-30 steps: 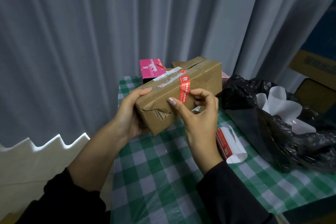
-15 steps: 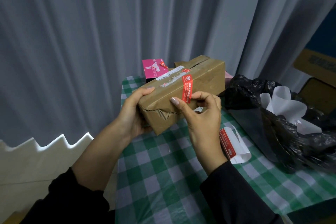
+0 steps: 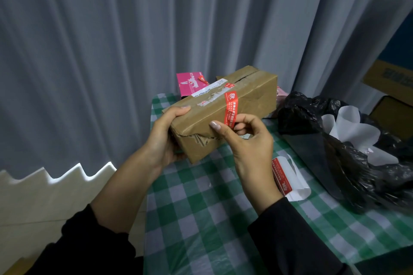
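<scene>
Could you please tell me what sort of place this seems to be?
Probably a home corner used for unpacking parcels: a green-and-white checked tablecloth, grey pleated curtains behind it, and a black plastic rubbish bag.

You hold the brown cardboard parcel (image 3: 252, 100) above the green-checked worktop (image 3: 201, 207); the pink carton (image 3: 188, 82) sits behind it, the black plastic bag (image 3: 368, 181) to its right.

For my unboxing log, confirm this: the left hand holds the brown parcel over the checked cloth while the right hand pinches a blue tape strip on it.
Not quite: the head view shows the tape strip is red, not blue. Otherwise right: the left hand holds the brown parcel over the checked cloth while the right hand pinches that strip.
</scene>
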